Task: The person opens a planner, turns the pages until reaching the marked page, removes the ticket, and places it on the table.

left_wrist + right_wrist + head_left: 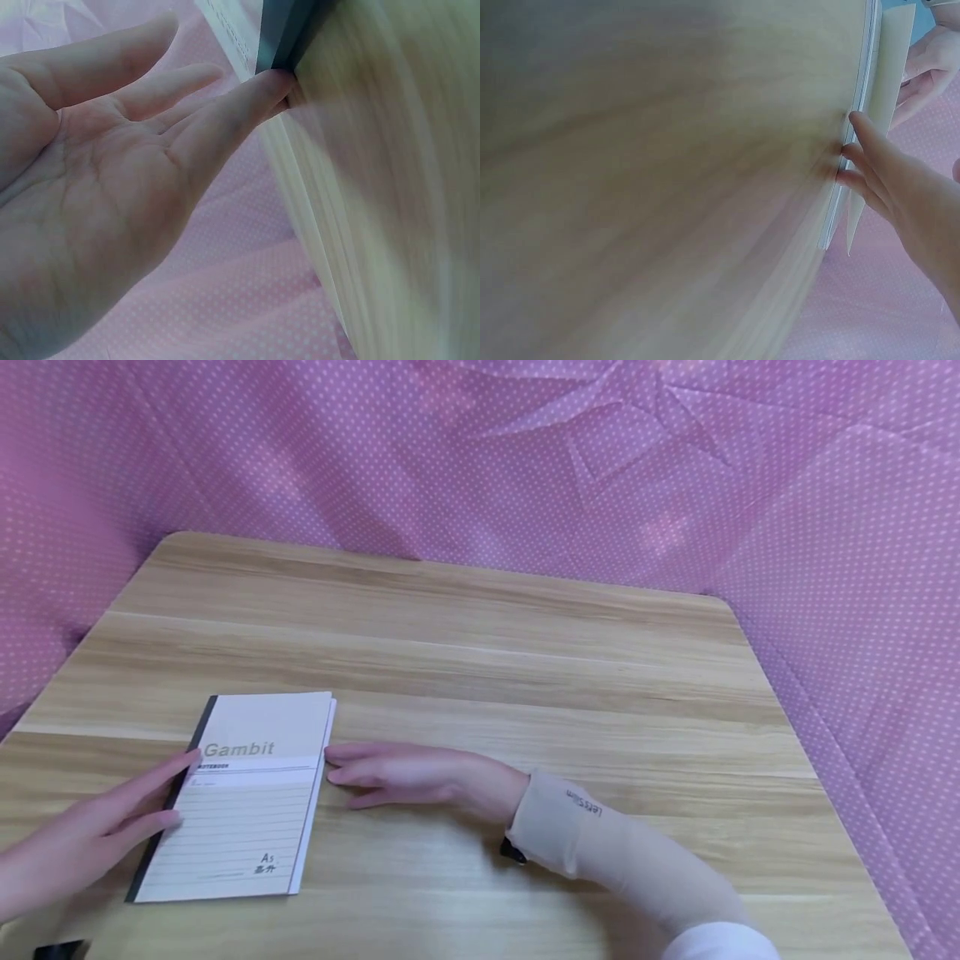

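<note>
A white A5 notebook (240, 814) with "Gambit" on its cover and a dark spine lies closed on the left part of the wooden table. My left hand (101, 835) is at its spine side, fingers extended. In the left wrist view, fingertips touch the dark spine (277, 37) near the tabletop. My right hand (408, 772) reaches across from the right, and its fingertips touch the notebook's right edge. The right wrist view shows those fingers (870, 139) against the page edges, while the front cover (892, 56) stands slightly raised from the pages.
The wooden tabletop (480, 668) extends behind and to the right of the notebook. Pink dotted cloth (525, 460) hangs around the table's back and sides. A beige sleeve (630, 852) covers the right forearm. A small black object (60, 950) shows at the lower left.
</note>
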Demonstrator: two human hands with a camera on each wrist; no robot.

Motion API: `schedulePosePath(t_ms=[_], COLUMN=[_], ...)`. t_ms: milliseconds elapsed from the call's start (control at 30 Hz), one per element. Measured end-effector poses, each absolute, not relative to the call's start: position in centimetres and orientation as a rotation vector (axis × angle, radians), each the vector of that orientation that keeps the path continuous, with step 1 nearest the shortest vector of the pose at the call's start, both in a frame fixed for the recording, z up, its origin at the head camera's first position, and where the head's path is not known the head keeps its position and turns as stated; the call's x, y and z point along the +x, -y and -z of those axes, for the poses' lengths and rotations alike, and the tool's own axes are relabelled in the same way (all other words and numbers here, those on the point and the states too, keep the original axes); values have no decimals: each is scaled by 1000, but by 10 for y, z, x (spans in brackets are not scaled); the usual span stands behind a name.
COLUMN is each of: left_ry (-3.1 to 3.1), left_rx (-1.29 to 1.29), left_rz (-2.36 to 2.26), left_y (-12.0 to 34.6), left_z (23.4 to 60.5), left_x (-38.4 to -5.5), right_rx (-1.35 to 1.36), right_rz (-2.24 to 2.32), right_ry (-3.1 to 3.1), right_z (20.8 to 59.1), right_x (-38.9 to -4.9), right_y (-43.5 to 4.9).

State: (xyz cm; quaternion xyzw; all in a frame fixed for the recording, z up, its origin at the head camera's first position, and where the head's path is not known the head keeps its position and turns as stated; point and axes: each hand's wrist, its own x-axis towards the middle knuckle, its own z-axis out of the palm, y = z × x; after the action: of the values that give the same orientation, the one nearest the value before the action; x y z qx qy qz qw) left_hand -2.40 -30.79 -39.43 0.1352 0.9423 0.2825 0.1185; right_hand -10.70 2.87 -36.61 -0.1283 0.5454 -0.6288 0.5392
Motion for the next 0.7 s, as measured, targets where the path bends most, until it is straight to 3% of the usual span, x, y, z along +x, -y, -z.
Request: schedulePosePath(t_ms=[700], left_ry=[-2701], left_rx=[590], left_rz=[-976], left_y=[263], left_z=[384], left_x=[-39], right_rx=[-352], right_rz=[1559], right_ry=[-1296], right_z=[366], right_x=[-108], right_y=[-79])
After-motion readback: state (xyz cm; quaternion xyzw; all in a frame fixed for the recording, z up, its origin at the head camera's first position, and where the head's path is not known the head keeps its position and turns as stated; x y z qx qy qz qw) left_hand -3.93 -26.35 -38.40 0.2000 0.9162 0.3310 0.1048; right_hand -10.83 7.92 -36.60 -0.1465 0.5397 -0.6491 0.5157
